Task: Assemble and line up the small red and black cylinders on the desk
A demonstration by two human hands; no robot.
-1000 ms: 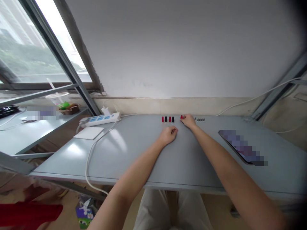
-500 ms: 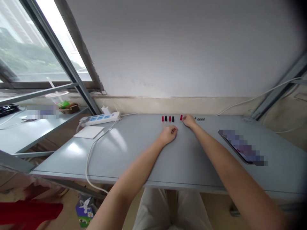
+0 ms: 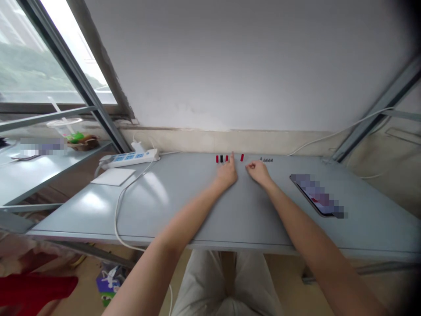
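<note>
My left hand (image 3: 226, 173) rests at the end of a short row of small cylinders, its index finger stretched toward the wall. Past its fingers stand a red cylinder (image 3: 217, 159), a black cylinder (image 3: 221, 158) and another red cylinder (image 3: 226, 158), partly covered by the hand. The spot of the row's second black cylinder is hidden behind that hand. Another red cylinder (image 3: 242, 157) leans a little, apart from the row and between my hands. My right hand (image 3: 258, 171) is closed in a pinch just right of it; what it holds, if anything, is hidden.
Several small dark grey pieces (image 3: 268, 160) lie right of my right hand. A tablet-like device (image 3: 312, 195) lies on the right of the grey table (image 3: 250, 219). On the left are a power strip (image 3: 131, 159), a white flat square (image 3: 113, 177) and a white cable (image 3: 120, 202).
My left hand has moved forward to the row and stretched out its index finger. My right hand has drawn back from the separate red cylinder. The view has shifted slightly.
</note>
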